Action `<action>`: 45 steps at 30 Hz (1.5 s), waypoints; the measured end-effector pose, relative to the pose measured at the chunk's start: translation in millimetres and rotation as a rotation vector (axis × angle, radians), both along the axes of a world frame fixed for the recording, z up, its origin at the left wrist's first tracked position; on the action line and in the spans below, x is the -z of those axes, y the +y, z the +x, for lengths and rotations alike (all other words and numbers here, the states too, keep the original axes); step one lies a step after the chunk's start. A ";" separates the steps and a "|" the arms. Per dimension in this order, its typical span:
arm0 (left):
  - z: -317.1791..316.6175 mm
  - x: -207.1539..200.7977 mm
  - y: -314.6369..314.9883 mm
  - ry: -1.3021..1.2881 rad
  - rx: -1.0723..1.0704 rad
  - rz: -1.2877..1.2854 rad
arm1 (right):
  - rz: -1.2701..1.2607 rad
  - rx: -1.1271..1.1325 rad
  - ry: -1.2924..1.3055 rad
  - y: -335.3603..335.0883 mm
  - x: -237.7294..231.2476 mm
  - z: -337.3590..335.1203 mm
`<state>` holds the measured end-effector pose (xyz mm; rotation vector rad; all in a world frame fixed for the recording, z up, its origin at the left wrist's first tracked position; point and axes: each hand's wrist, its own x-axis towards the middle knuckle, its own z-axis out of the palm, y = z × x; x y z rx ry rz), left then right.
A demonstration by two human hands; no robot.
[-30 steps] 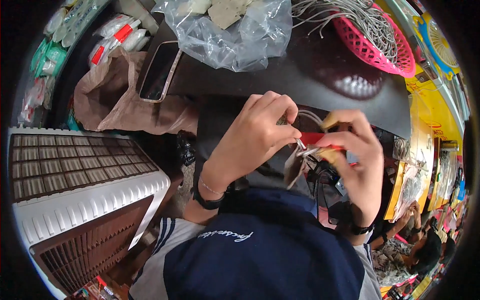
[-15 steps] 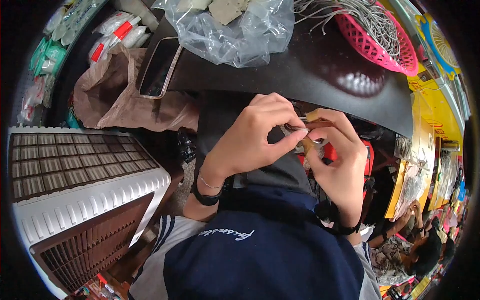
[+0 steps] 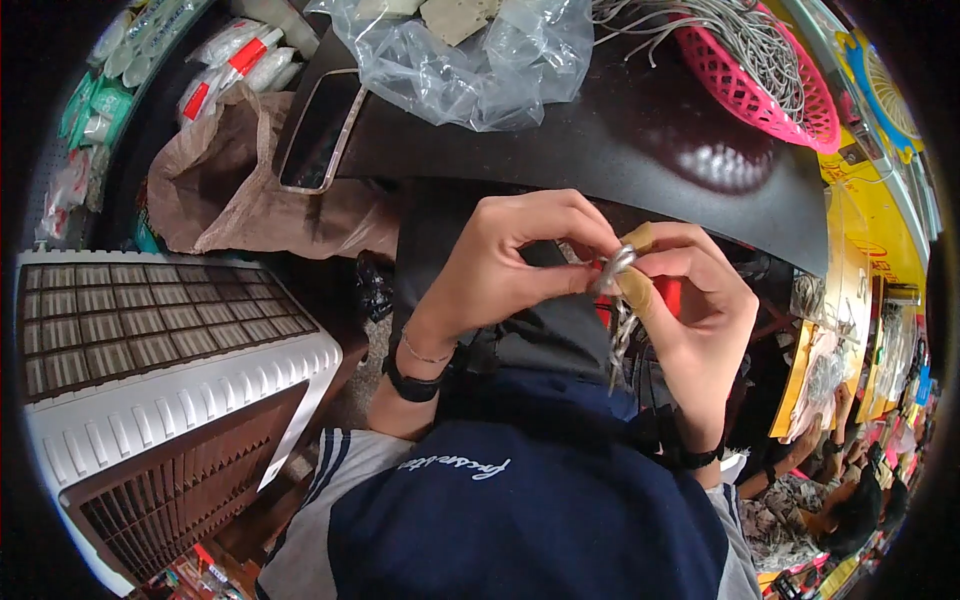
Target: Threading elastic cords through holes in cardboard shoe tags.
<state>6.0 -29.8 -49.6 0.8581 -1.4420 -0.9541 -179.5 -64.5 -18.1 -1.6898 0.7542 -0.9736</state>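
Observation:
My left hand (image 3: pixel 528 252) pinches one side of a shiny silver-grey cord (image 3: pixel 620 342) between thumb and fingertips. The cord makes a thick twist or loop at the fingers, and a braided-looking length hangs below it. My right hand (image 3: pixel 706 305) grips the other side of the twist, thumb against index finger. Yellowish tape wraps the right thumb and index fingertip. Both hands hover over my lap, just in front of the dark table's (image 3: pixel 480 160) near edge. Exactly how the cord runs between the fingertips is hidden.
A pink basket (image 3: pixel 735 95) heaped with grey cords stands at the table's far right. Near it lies a clear plastic bag (image 3: pixel 470 85) with grey pieces, left of which is a phone (image 3: pixel 322 130). A white-and-brown air cooler (image 3: pixel 190 400) stands left; another person (image 3: pixel 800 510) sits at right.
The twisted cord now shows between my fingers, with its braided length hanging down. My right hand has shifted slightly right and down, and my left fingers have changed their pinch.

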 end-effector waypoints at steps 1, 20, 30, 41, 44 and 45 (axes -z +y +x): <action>0.0 0.2 0.6 0.010 -0.004 0.019 | 0.025 -0.007 -0.010 0.2 0.8 -0.1; -4.5 -5.4 4.2 0.251 -0.093 0.305 | 0.157 -0.406 -0.329 -20.2 25.0 -4.7; -1.9 -4.3 2.0 -0.020 -0.291 0.104 | 0.439 -0.447 -0.273 1.9 29.1 11.7; 6.2 -8.4 3.7 0.175 -0.484 0.156 | 0.585 -0.439 -0.390 19.0 18.7 17.9; 13.8 -5.6 5.5 0.220 -0.457 0.147 | 0.610 -0.581 -0.321 22.3 25.1 14.4; 14.3 -4.8 5.6 0.242 -0.447 0.135 | 0.610 -0.581 -0.321 22.0 27.5 13.9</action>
